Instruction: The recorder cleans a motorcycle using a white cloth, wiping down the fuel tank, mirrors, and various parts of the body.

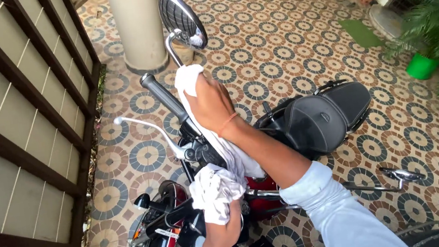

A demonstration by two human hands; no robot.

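My right hand (pixel 210 105) presses one end of a white cloth (pixel 188 82) against the chrome mirror stem of a red motorbike (pixel 262 199). The cloth runs down along my wrist to a bunched end (pixel 214 191), which my left hand (pixel 222 230) grips just above the bike's tank. The round mirror (pixel 181 14) stands right above my right hand. A black handlebar grip (pixel 162 96) and a chrome lever (pixel 144 124) lie to the left of it. The black seat (pixel 314 120) is to the right of my forearm.
A wall with dark wooden lattice (pixel 20 137) runs close along the left. A round pillar (pixel 137 24) stands behind the mirror. The patterned tile floor (pixel 276 38) spreads to the right, with potted plants and a green pot (pixel 422 65). The bike's second mirror (pixel 404 174) sticks out low on the right.
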